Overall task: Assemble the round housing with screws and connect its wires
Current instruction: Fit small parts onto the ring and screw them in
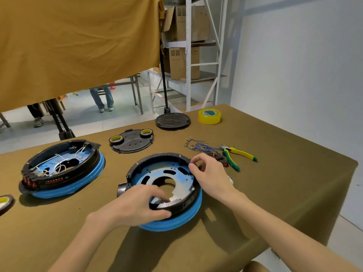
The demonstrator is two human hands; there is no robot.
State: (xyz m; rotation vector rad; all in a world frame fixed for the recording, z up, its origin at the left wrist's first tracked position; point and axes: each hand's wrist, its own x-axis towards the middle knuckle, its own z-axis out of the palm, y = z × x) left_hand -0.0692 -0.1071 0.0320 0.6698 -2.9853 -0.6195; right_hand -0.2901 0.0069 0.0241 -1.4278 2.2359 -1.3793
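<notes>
Housing point(167, 185) sits in the middle of the desk point(275, 193). Left hand point(137, 205) grips its near rim, fingers curled over. Right hand point(210, 173) pinches something tiny at the far rim. It looks hard and stiff, so hold the rim.

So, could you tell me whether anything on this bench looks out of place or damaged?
Nothing looks damaged or spilled. The blue wires lie in a loose tangle beside the pliers, and two tape rolls sit on a spare black cover plate; untidy, not faulty.
</notes>
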